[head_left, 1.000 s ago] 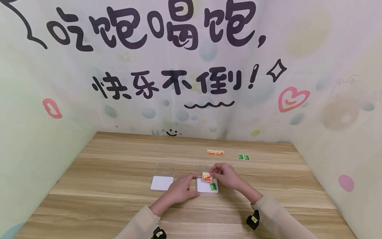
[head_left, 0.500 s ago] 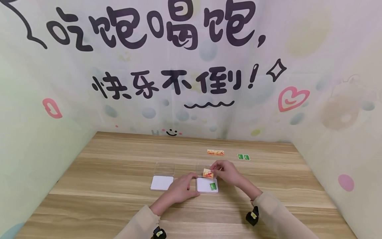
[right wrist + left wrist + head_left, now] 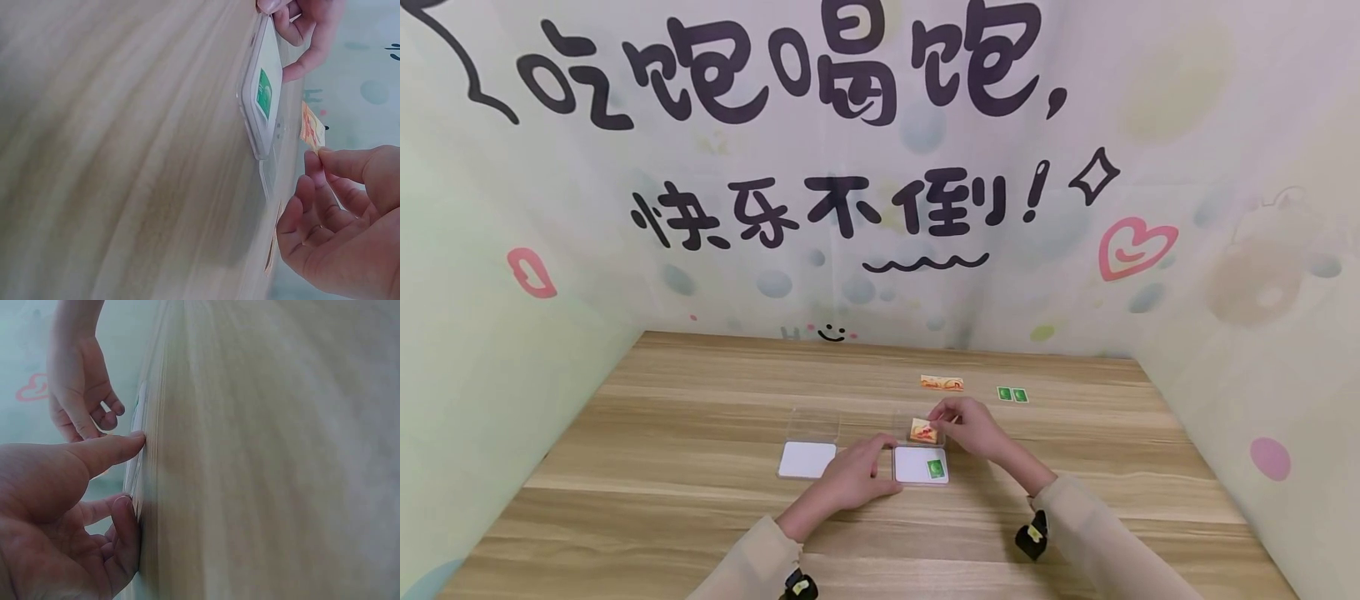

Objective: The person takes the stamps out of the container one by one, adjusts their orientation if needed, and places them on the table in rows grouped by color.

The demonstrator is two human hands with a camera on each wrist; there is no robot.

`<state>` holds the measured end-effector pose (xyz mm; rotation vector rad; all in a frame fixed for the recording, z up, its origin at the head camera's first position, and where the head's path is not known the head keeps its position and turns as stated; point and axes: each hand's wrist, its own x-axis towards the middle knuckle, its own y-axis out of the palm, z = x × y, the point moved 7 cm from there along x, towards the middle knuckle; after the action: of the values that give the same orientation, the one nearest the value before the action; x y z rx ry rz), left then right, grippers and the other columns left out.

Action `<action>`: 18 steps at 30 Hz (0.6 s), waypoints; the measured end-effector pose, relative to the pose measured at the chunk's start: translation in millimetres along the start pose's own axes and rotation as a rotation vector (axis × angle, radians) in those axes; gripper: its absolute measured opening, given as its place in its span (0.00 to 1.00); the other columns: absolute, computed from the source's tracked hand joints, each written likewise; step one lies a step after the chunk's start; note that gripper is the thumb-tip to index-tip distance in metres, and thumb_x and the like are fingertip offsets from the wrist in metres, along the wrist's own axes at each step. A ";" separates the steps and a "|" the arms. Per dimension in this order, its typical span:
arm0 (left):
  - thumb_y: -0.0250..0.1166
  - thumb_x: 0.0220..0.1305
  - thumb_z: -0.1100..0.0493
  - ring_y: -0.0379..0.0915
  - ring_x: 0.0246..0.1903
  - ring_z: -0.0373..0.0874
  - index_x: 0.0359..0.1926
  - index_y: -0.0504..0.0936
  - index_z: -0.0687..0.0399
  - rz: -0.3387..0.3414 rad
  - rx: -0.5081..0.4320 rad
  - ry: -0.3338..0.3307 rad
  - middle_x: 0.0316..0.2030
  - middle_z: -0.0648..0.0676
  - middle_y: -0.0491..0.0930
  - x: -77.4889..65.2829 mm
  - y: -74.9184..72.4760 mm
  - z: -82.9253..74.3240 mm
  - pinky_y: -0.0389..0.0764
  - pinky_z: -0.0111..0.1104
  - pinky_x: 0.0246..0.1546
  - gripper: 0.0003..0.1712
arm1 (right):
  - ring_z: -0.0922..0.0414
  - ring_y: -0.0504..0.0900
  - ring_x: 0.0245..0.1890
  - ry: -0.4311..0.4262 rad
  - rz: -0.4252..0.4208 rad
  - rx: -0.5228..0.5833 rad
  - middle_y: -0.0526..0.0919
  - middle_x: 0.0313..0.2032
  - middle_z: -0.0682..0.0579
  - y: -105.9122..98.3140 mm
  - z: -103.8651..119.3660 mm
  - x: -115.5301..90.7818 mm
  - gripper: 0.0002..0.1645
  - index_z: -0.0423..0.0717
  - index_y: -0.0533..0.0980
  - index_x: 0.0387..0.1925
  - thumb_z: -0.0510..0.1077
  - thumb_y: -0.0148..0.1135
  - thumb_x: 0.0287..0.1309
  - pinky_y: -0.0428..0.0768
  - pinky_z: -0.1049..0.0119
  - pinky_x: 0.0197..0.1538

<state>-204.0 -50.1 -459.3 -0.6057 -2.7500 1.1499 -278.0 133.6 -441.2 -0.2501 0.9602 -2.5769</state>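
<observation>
My right hand [image 3: 973,431] pinches an orange and cream stamp [image 3: 922,431] by its right edge, between thumb and forefinger. In the head view it overlaps the raised clear lid of the right-hand case, and in the right wrist view the stamp [image 3: 310,127] stands clear of the white card. A green stamp [image 3: 936,468] lies on the right side of the white card [image 3: 912,465] in that small flat case. My left hand [image 3: 850,477] holds this case at its left side, thumb at the front corner and fingertips at the back one.
Left of it lies a second opened case with a plain white card [image 3: 807,460], its clear lid [image 3: 814,424] folded back. Farther back are an orange stamp strip [image 3: 942,383] and a pair of green stamps [image 3: 1012,394]. A printed cloth wall [image 3: 880,300] borders the wooden table.
The right hand has lifted the orange stamp back, away from over the white card to in front of the lid. The left hand and the case have stayed in place.
</observation>
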 end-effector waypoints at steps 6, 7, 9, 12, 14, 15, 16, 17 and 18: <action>0.76 0.64 0.51 0.63 0.26 0.40 0.66 0.76 0.57 -0.001 0.004 0.003 0.28 0.49 0.70 0.2 0.0 0.6 0.61 0.32 0.26 0.33 | 0.59 0.76 0.33 0.018 -0.004 -0.010 0.84 0.32 0.51 -2.0 1.1 3.3 0.03 0.37 0.84 0.38 0.33 0.66 0.69 0.75 0.66 0.39; 0.75 0.64 0.51 0.63 0.26 0.40 0.66 0.76 0.56 0.000 0.004 0.002 0.28 0.49 0.70 0.2 0.0 0.7 0.61 0.32 0.26 0.33 | 0.59 0.76 0.34 0.023 -0.002 -0.008 0.84 0.33 0.51 -2.1 1.1 3.9 0.03 0.37 0.84 0.38 0.33 0.65 0.69 0.75 0.66 0.39; 0.75 0.64 0.51 0.63 0.26 0.40 0.66 0.76 0.56 0.001 0.002 0.002 0.28 0.49 0.70 0.1 0.1 0.9 0.61 0.32 0.26 0.33 | 0.58 0.76 0.34 0.033 0.000 -0.005 0.83 0.33 0.50 -2.5 0.4 5.3 0.03 0.37 0.84 0.39 0.32 0.65 0.69 0.75 0.65 0.40; 0.75 0.65 0.50 0.63 0.26 0.40 0.66 0.76 0.56 0.003 -0.001 0.001 0.28 0.49 0.70 -0.2 0.2 0.9 0.61 0.32 0.26 0.33 | 0.58 0.76 0.34 0.039 0.001 -0.007 0.84 0.33 0.50 -3.1 -0.6 7.4 0.03 0.37 0.84 0.39 0.33 0.66 0.69 0.75 0.65 0.40; 0.75 0.65 0.50 0.63 0.26 0.40 0.66 0.76 0.56 0.004 -0.003 0.002 0.28 0.49 0.70 -0.3 0.1 0.5 0.61 0.32 0.26 0.33 | 0.58 0.77 0.34 0.033 0.002 -0.006 0.84 0.34 0.49 -3.9 -0.6 8.4 0.03 0.36 0.84 0.39 0.33 0.66 0.69 0.75 0.65 0.40; 0.75 0.65 0.50 0.63 0.26 0.40 0.66 0.76 0.56 0.004 -0.004 0.002 0.28 0.49 0.70 -0.3 0.0 0.4 0.61 0.32 0.26 0.34 | 0.58 0.77 0.34 0.031 0.002 -0.005 0.84 0.34 0.48 -4.2 -0.9 9.0 0.03 0.36 0.84 0.39 0.33 0.66 0.69 0.76 0.65 0.40; 0.75 0.65 0.50 0.63 0.26 0.40 0.66 0.76 0.56 0.004 -0.004 0.003 0.28 0.49 0.71 -0.4 -0.1 0.2 0.62 0.32 0.27 0.34 | 0.58 0.77 0.35 0.027 0.003 -0.003 0.84 0.34 0.48 -4.5 -1.1 9.5 0.03 0.36 0.84 0.39 0.33 0.66 0.69 0.76 0.65 0.40; 0.75 0.65 0.50 0.63 0.26 0.40 0.66 0.76 0.56 0.003 -0.004 0.004 0.28 0.49 0.71 -0.4 -0.2 0.0 0.62 0.32 0.27 0.34 | 0.57 0.77 0.34 0.015 0.004 -0.003 0.84 0.34 0.48 -4.9 -0.9 9.8 0.03 0.36 0.84 0.39 0.34 0.66 0.69 0.76 0.65 0.39; 0.75 0.65 0.50 0.63 0.26 0.40 0.66 0.76 0.56 0.003 -0.004 0.005 0.28 0.49 0.71 -0.4 -0.3 -0.1 0.62 0.32 0.27 0.34 | 0.58 0.78 0.34 0.008 0.005 -0.001 0.84 0.34 0.48 -5.1 -1.1 10.2 0.03 0.36 0.84 0.38 0.34 0.66 0.69 0.76 0.65 0.39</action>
<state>-203.7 -50.4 -459.0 -0.6123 -2.7489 1.1428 -289.0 133.6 -438.4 -0.2373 0.9633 -2.5753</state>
